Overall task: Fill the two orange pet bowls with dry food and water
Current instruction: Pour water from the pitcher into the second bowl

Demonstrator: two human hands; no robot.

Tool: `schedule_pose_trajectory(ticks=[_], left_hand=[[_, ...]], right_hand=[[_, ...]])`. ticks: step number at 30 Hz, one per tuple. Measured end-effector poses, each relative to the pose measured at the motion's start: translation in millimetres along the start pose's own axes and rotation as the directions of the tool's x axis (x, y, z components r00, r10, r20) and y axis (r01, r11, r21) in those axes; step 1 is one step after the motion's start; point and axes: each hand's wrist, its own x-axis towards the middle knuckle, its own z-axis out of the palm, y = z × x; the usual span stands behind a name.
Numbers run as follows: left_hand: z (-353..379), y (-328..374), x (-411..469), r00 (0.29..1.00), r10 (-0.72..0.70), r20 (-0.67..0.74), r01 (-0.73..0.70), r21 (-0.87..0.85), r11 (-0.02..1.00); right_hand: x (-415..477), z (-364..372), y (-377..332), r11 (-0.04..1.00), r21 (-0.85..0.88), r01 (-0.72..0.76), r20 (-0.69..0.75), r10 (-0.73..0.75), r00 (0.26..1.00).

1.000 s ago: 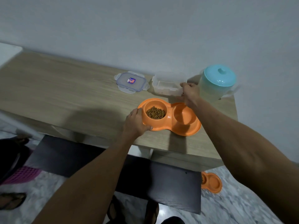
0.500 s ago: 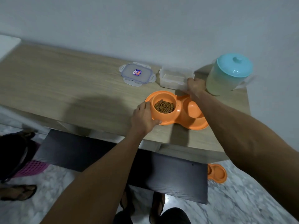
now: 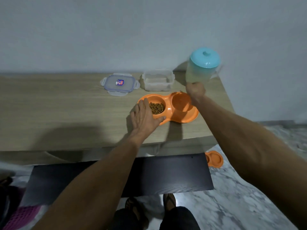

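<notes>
An orange double pet bowl (image 3: 181, 117) sits near the right end of the wooden table (image 3: 66, 105). Its left cup holds brown dry food (image 3: 157, 108); its right cup (image 3: 180, 103) looks dry and bare. My left hand (image 3: 143, 117) lies over the left rim with the thumb hooked on the near edge, gripping it. My right hand (image 3: 195, 90) hovers just behind the right cup, at the foot of the pitcher with the teal lid (image 3: 201, 68). Its fingers curl away from me and are hidden.
A clear plastic food box (image 3: 157, 80) stands open behind the bowl, its lid (image 3: 120, 83) lying to the left. The wall is right behind. On the marble floor below lie a black mat (image 3: 166, 175), a second orange double bowl (image 3: 215, 159) and a pink basket (image 3: 21, 216).
My right hand has left the clear food box and moved right to the base of the pitcher. My left hand has flattened over the bowl's left rim.
</notes>
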Motion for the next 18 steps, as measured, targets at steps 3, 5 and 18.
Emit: schedule_pose_trajectory(ticks=[3,5,18], left_hand=[[1.7,27.2,5.0,0.994,0.098,0.053,-0.1,0.039,0.994],[4.5,45.6,9.1,0.984,0.154,0.088,-0.159,0.055,0.986],[32.6,94.2,19.8,0.989,0.06,0.136,-0.079,0.135,0.988]], right_hand=[[-1.1,-33.6,13.0,1.0,0.017,-0.018,-0.056,0.019,0.998],[5.9,-56.1,22.9,0.998,0.046,-0.043,-0.095,0.047,0.994],[101.9,-117.2,12.4,0.981,0.191,0.027,-0.088,-0.01,0.996]])
